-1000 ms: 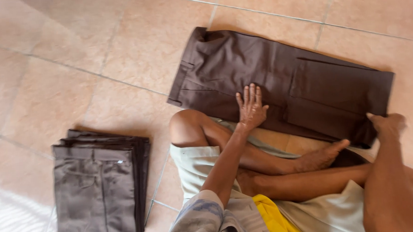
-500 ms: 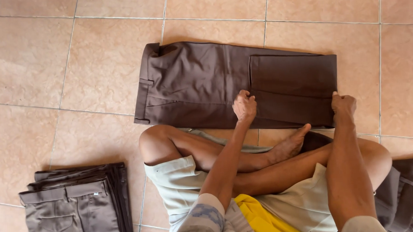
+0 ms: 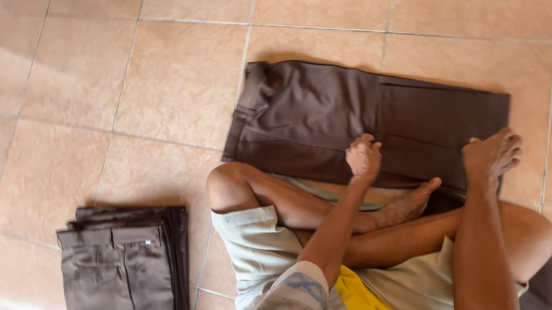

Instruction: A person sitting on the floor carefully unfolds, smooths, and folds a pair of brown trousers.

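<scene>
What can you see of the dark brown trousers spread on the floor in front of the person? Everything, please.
The dark brown trousers lie flat on the tan tiled floor, folded lengthwise, waistband to the left, legs running right. The cloth looks like smooth woven fabric with a pressed crease and a few wrinkles near the waist. The legs seem doubled back, leaving a straight edge across the middle. The left hand rests closed on the near edge; the right hand presses on the right end. The person's foot overlaps the near edge.
</scene>
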